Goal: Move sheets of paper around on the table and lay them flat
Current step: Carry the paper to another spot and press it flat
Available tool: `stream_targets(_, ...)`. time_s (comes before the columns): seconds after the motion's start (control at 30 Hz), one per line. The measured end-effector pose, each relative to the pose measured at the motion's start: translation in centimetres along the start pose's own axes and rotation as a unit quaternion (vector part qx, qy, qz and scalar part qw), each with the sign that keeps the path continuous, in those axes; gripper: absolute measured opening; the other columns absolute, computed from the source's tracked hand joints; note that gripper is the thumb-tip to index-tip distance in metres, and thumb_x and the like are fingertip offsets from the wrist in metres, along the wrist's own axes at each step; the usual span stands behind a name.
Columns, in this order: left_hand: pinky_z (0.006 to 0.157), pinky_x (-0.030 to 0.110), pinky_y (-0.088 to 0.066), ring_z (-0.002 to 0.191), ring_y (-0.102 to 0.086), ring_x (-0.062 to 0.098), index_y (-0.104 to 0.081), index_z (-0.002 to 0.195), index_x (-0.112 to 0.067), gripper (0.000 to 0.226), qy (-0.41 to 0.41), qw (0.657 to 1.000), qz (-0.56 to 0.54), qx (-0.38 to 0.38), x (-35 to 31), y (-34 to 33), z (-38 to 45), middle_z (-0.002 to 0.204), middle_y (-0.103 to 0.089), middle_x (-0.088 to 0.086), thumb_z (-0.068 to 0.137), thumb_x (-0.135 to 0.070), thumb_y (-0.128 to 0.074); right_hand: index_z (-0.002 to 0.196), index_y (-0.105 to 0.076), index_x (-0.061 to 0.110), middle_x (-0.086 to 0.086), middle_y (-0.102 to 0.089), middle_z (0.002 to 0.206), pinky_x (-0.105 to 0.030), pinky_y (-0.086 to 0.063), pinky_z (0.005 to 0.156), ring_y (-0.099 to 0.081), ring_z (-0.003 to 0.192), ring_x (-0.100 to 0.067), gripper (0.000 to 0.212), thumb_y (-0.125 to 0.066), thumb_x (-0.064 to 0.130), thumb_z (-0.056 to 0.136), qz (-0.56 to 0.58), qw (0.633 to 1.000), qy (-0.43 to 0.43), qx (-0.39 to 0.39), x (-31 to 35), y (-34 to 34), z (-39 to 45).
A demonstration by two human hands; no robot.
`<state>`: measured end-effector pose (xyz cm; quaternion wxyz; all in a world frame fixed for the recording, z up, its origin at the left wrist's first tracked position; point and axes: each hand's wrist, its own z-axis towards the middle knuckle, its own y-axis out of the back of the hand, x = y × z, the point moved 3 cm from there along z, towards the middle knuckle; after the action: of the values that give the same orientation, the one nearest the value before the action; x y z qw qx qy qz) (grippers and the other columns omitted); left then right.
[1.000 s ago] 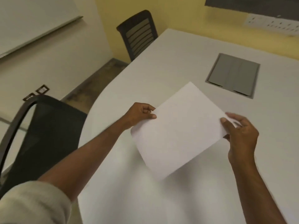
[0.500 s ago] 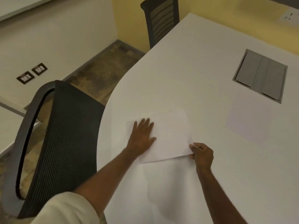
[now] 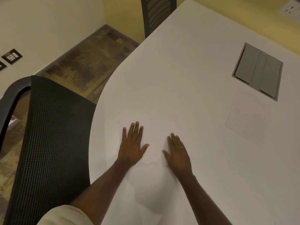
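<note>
both hands are lying palm down on a sheet of paper near the left edge of the white surface. the left hand and the right hand are spreading their fingers apart and gripping nothing. to flatten it well, i think both palms should be sliding gently outward. another sheet is lying far right.

The white curved worktop lies open across frame centre and top. Obstacles: grey recessed metal cable hatch upper right, flat white paper sheet just below it, black mesh chair flanking the left edge.
</note>
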<state>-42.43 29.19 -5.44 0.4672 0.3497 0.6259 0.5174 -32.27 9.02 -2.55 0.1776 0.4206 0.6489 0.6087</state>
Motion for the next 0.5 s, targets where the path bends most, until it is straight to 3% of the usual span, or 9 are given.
stream_targets(0.23, 0.122, 0.063, -0.016, 0.157, -0.006, 0.034, -0.015, 0.16, -0.007, 0.078, 0.021, 1.0, -0.011, 0.007, -0.3, -0.1, -0.9, 0.169, -0.008, 0.018, 0.103, -0.059, -0.022, 0.158, -0.027, 0.018, 0.004, -0.017, 0.167, -0.033, -0.017, 0.126, -0.012, 0.155, -0.014, 0.064, -0.045, 0.046, 0.102, 0.003, 1.0, 0.014, -0.004, -0.3, 0.0, -0.1)
stream_targets(0.5, 0.122, 0.063, -0.018, 0.157, -0.006, 0.034, -0.016, 0.16, -0.007, 0.078, 0.021, 1.0, -0.012, 0.011, -0.3, -0.2, -1.2, 0.169, -0.009, 0.018, 0.103, -0.06, -0.016, 0.158, -0.027, 0.018, 0.003, -0.016, 0.167, -0.032, -0.013, 0.126, -0.012, 0.155, -0.015, 0.064, -0.045, 0.045, 0.103, 0.003, 1.0, 0.01, 0.004, -0.2, 0.1, -0.2)
